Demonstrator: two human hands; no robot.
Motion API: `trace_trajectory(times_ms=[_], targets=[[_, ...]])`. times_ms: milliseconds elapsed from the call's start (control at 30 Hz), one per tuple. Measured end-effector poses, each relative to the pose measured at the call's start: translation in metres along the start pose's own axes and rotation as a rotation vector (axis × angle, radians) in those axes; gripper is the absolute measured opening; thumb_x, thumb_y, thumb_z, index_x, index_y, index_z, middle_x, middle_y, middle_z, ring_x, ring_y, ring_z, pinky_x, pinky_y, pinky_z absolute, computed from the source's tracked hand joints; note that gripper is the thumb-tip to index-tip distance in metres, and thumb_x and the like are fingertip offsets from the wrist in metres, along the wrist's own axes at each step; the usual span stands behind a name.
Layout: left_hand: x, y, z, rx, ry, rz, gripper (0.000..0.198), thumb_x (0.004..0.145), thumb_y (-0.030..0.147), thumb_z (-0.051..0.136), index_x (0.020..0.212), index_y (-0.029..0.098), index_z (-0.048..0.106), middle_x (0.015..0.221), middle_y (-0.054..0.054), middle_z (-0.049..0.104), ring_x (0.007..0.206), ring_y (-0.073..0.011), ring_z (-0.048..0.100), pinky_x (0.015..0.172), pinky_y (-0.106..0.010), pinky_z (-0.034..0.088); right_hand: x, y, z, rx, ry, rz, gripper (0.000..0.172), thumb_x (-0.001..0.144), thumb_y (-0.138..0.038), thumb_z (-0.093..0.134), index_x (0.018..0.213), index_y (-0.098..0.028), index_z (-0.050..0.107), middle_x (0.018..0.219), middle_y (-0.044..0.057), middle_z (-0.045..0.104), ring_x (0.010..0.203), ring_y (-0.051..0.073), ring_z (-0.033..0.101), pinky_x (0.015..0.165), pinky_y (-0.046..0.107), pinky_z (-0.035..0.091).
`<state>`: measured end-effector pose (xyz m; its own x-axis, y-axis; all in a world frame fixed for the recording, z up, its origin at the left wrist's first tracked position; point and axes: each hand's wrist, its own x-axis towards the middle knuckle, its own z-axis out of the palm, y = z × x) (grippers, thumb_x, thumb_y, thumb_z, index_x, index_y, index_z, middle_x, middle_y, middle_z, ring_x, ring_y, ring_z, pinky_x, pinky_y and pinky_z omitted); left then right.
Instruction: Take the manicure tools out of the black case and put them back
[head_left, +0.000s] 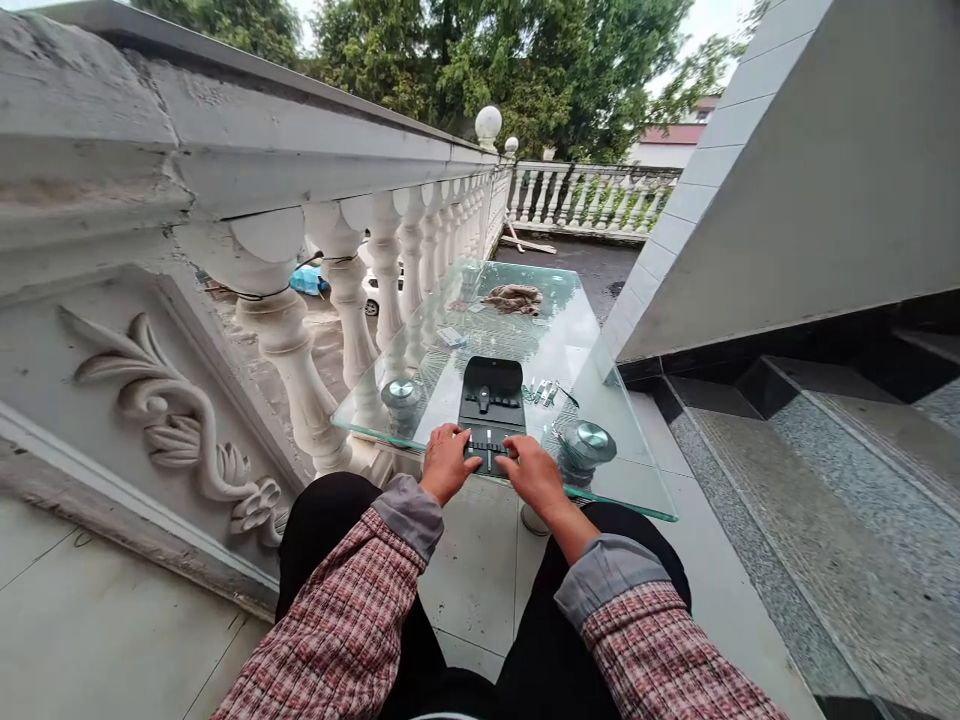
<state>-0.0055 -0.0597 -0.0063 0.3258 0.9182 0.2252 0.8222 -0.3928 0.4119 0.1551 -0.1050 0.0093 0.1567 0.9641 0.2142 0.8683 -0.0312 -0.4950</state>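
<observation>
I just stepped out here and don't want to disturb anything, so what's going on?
A person seated at a glass table has both hands at an open black case. The left hand is at the near left side of the case, the right hand at the near right; how firmly they grip is unclear. Some pieces sit in the case, while small metal tools lie on the glass to its right. Farther back lies a crumpled brown cloth.

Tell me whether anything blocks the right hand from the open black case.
Nothing visible does: the right hand is at the lower right edge of the black case, opposite the left hand. The small metal tools lie off to the case's right, not in between.
</observation>
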Motion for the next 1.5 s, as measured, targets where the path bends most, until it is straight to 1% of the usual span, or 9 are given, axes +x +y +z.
trace_trajectory(times_ms=[200, 333, 633, 767, 933, 1033, 1267, 1400, 1500], targets=[[0.001, -0.001, 0.001, -0.002, 0.004, 0.005, 0.042, 0.073, 0.032, 0.067, 0.113, 0.023, 0.057, 0.115, -0.006, 0.049, 0.110, -0.0244, 0.043, 0.096, -0.032, 0.034, 0.023, 0.059, -0.034, -0.082, 0.143, 0.204, 0.030, 0.081, -0.021, 0.044, 0.105, -0.015, 0.061, 0.095, 0.010, 0.061, 0.088, 0.020, 0.055, 0.076, 0.030, 0.040], [0.001, -0.002, 0.002, 0.003, 0.009, 0.003, 0.042, 0.073, 0.032, 0.067, 0.113, 0.023, 0.057, 0.115, -0.005, 0.049, 0.110, -0.0240, 0.042, 0.096, -0.031, 0.034, 0.017, 0.080, -0.040, -0.161, 0.137, 0.206, 0.033, 0.080, -0.013, 0.040, 0.098, -0.018, 0.067, 0.096, 0.011, 0.061, 0.093, 0.023, 0.052, 0.080, 0.033, 0.037], [0.001, 0.002, -0.002, 0.023, -0.011, -0.005, 0.043, 0.073, 0.031, 0.067, 0.114, 0.021, 0.057, 0.115, -0.006, 0.049, 0.109, -0.0244, 0.043, 0.095, -0.031, 0.034, -0.006, 0.086, -0.031, -0.364, 0.043, 0.036, 0.041, 0.077, -0.007, 0.042, 0.104, -0.024, 0.068, 0.115, 0.009, 0.057, 0.105, 0.027, 0.043, 0.079, 0.035, 0.036], [0.002, 0.001, 0.000, 0.024, -0.016, -0.003, 0.043, 0.074, 0.032, 0.067, 0.114, 0.021, 0.056, 0.115, -0.006, 0.048, 0.109, -0.0246, 0.042, 0.095, -0.031, 0.034, -0.003, 0.094, -0.031, -0.283, 0.086, 0.034, 0.041, 0.080, -0.008, 0.039, 0.103, -0.024, 0.068, 0.114, 0.007, 0.058, 0.105, 0.024, 0.045, 0.083, 0.032, 0.038], [0.003, -0.002, 0.003, 0.023, -0.018, 0.006, 0.044, 0.075, 0.032, 0.066, 0.115, 0.019, 0.056, 0.114, -0.007, 0.048, 0.108, -0.0251, 0.043, 0.093, -0.032, 0.035, 0.002, 0.097, -0.034, -0.272, 0.153, 0.089, 0.042, 0.084, -0.009, 0.032, 0.108, -0.017, 0.066, 0.114, 0.010, 0.058, 0.105, 0.023, 0.046, 0.086, 0.034, 0.038], [0.003, -0.002, 0.003, 0.023, -0.017, 0.007, 0.044, 0.075, 0.032, 0.066, 0.115, 0.020, 0.056, 0.114, -0.008, 0.047, 0.109, -0.0254, 0.042, 0.092, -0.032, 0.035, 0.000, 0.093, -0.031, -0.283, 0.149, 0.081, 0.040, 0.083, -0.010, 0.035, 0.107, -0.020, 0.066, 0.115, 0.010, 0.057, 0.106, 0.024, 0.045, 0.084, 0.035, 0.038], [0.002, -0.001, 0.001, 0.019, -0.015, 0.009, 0.043, 0.074, 0.032, 0.066, 0.114, 0.019, 0.057, 0.116, -0.008, 0.047, 0.108, -0.0258, 0.042, 0.092, -0.033, 0.035, -0.014, 0.080, -0.029, -0.407, 0.061, -0.025, 0.027, 0.087, -0.030, 0.043, 0.099, -0.025, 0.067, 0.119, 0.007, 0.055, 0.114, 0.026, 0.038, 0.085, 0.038, 0.035], [0.001, -0.001, 0.002, 0.013, -0.005, 0.013, 0.043, 0.074, 0.032, 0.067, 0.114, 0.019, 0.057, 0.115, -0.007, 0.048, 0.108, -0.0252, 0.042, 0.093, -0.033, 0.035, -0.021, 0.077, -0.036, -0.415, 0.045, -0.072, 0.031, 0.089, -0.033, 0.041, 0.087, -0.021, 0.069, 0.108, 0.007, 0.059, 0.108, 0.024, 0.043, 0.084, 0.035, 0.035], [0.001, -0.001, 0.003, 0.010, -0.001, 0.014, 0.043, 0.073, 0.032, 0.068, 0.113, 0.019, 0.058, 0.113, -0.007, 0.048, 0.107, -0.0252, 0.043, 0.093, -0.033, 0.035, -0.026, 0.075, -0.037, -0.446, 0.029, -0.096, 0.029, 0.086, -0.039, 0.047, 0.094, -0.019, 0.066, 0.103, 0.009, 0.059, 0.100, 0.024, 0.046, 0.081, 0.034, 0.037]])
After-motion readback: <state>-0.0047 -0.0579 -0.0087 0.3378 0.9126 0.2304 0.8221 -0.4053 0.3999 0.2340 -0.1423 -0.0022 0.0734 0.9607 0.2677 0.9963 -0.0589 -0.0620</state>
